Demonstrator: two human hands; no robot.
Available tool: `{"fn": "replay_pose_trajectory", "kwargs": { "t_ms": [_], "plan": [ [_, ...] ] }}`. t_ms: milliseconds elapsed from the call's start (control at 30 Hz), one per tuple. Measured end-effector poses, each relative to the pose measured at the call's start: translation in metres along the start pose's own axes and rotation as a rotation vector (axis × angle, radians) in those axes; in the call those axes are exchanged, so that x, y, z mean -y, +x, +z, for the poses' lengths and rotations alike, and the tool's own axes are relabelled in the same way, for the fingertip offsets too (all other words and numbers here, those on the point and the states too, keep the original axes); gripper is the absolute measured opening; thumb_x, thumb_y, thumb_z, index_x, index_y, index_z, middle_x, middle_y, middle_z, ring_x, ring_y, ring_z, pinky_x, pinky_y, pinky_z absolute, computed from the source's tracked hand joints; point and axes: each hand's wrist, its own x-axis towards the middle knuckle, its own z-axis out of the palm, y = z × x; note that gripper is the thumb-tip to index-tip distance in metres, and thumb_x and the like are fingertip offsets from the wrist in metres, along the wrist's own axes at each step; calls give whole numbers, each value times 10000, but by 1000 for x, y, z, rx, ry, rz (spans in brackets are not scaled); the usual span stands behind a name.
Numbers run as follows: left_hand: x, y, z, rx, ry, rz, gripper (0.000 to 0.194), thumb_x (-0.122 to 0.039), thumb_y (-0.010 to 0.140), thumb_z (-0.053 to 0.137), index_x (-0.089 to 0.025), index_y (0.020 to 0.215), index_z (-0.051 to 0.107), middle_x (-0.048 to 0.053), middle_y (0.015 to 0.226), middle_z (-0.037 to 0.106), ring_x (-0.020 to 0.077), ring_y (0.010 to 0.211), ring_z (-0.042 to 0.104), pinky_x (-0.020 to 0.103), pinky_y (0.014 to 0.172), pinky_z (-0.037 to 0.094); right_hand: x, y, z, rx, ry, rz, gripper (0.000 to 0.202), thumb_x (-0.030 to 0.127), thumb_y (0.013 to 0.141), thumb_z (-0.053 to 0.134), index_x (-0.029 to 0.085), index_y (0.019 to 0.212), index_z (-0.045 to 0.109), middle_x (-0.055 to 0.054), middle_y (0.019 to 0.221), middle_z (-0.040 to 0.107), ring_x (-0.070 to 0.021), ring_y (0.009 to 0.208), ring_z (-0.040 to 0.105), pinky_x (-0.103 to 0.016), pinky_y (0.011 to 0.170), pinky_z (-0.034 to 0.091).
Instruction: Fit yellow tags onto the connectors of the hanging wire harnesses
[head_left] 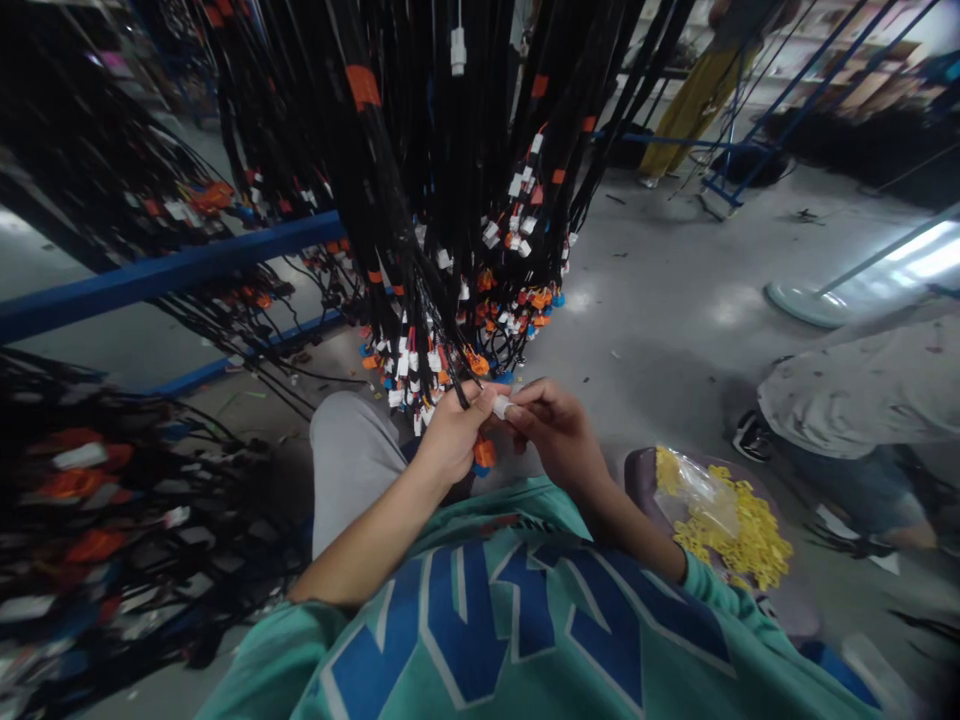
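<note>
Pinching 1 white connector (502,406) – left hand (454,432) and right hand (559,430) both (orange plug (484,454) nearby).

Lost part of the connector (502,406) under fingers (551,392); saw near-left harnesses (135,530) only blurred, the far-right person (686,105) cut off at the torso.

The scene is viewed by one camera worn on the person's head, facing forward and down. The green shirt (394,690) is seen very near at six o'clock, and the left hand (451,432) and right hand (561,430) are framed close, just below centre. Hanging cable bundles (431,170) are taken in at twelve o'clock; farther off, a yellow-trousered person (691,105) is caught between one and two o'clock.
</note>
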Motion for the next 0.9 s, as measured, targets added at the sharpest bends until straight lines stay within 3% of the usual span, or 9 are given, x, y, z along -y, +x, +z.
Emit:
{"fn": "replay_pose_trajectory", "kwargs": {
  "t_ms": [267,400,567,700,767,833,900],
  "plan": [
    [3,4,-4,-30,78,40,456,-475,544,784,-113,772,626,-9,563,595,118,458,562,227,455,438,-11,2,1,-52,-4,-33,216,376,720,678,198,704,557,51,564,560,-86,446,489,-201,379,425],
    [4,6,-5,-2,68,-11,443,-470,553,779,-118,767,616,-9,563,599,110,437,558,226,469,439,-15,4,1,-85,-12,-43,190,352,714,676,196,698,568,48,564,549,-92,472,494,-212,417,430],
    [5,5,-11,123,113,-100,544,-423,613,754,-141,1039,570,19,704,669,165,586,644,282,620,490,-27,7,-16,-142,21,34,196,372,726,629,196,784,566,58,559,528,-89,464,478,-218,447,415],
    [5,7,-22,93,282,-92,509,-409,653,728,-129,1045,566,56,782,697,173,730,650,289,726,483,-56,-4,-68,-207,-142,97,292,405,754,575,188,950,575,55,595,510,-101,513,493,-224,485,428],
    [4,9,-26,64,377,-68,504,-417,666,716,-120,1047,571,62,800,698,158,747,633,262,705,477,-75,-20,-106,-155,-423,232,295,383,799,516,160,976,592,7,684,583,-114,555,527,-238,525,440],
    [2,11,-27,56,419,-90,541,-416,680,705,-122,1105,546,43,764,686,150,701,624,250,638,484,-92,-43,-147,-96,-900,432,219,277,819,485,153,928,629,-37,781,642,-135,664,576,-246,625,457],
    [-1,12,-24,56,422,-151,571,-392,690,699,-133,1159,499,17,710,667,150,624,621,256,560,497,-107,-73,-183,-158,-1052,552,140,160,764,526,125,801,657,-90,814,665,-178,766,604,-274,715,450]
  ]
}}
